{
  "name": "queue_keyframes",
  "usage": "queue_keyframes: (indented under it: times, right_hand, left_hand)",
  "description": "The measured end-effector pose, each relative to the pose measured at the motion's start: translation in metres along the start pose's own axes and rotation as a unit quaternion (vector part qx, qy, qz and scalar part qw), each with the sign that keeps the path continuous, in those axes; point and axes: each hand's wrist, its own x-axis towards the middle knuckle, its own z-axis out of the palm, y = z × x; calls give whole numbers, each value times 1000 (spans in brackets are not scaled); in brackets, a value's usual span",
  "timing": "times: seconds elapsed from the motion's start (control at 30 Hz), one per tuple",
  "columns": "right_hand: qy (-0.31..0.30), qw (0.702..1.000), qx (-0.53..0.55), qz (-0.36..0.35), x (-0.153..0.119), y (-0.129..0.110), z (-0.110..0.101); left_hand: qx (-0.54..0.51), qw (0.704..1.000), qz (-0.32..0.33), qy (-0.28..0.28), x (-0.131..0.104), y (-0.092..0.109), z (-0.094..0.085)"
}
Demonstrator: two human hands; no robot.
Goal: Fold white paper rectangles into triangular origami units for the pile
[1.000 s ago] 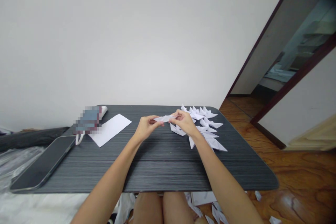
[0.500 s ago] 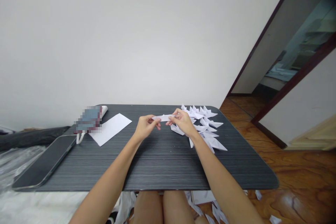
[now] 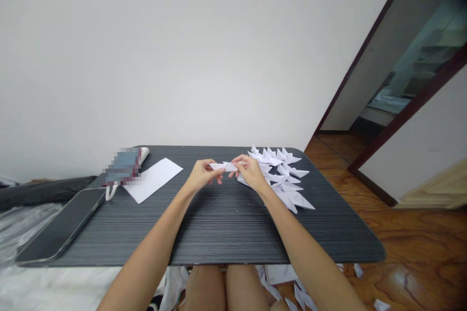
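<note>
Between my two hands, above the middle of the dark table (image 3: 226, 233), is a small folded white paper boat (image 3: 229, 167). Its left end is pinched in the thumb and fingers of my left hand (image 3: 203, 174). At its right side, my right hand (image 3: 250, 170) grips it with thumb and fingertips. Just beyond my right hand lies a cluster of several folded white paper boats (image 3: 292, 198), some partly hidden behind that hand and wrist.
Left on the table are a sheet of white paper (image 3: 155, 180), a pixelated object (image 3: 122, 167) with a white cable (image 3: 110, 192), and a large dark phone (image 3: 60, 228). Folded paper pieces (image 3: 302, 296) lie on the floor below. A wall rises behind the table.
My right hand has shifted slightly left along the paper boat, and its fingers now sit nearer the boat's middle. My left hand stays nearly in place.
</note>
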Motion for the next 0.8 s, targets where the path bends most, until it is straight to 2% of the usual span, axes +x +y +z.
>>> queue_keyframes:
  times: [0.2, 0.3, 0.43, 0.53, 0.63, 0.8]
  right_hand:
    - [-83, 994, -75, -7, -5, -8, -6]
    - [-105, 986, -126, -20, -6, -8, -7]
    - [-121, 976, -174, -38, -8, -7, -4]
    - [-137, 966, -212, -57, -10, -7, -1]
    - [-147, 960, -227, -72, -11, -5, -3]
    - [-177, 963, -196, -57, -8, -3, -10]
  left_hand:
    - [30, 999, 14, -3, -4, 6, -2]
    - [92, 995, 33, -18, -5, 4, -1]
    - [204, 975, 60, -65, -5, 1, 0]
    - [246, 960, 88, -100, -7, 0, 1]
    - [241, 960, 89, -114, -8, 0, 3]
    - [162, 976, 18, -142, -8, -2, 1]
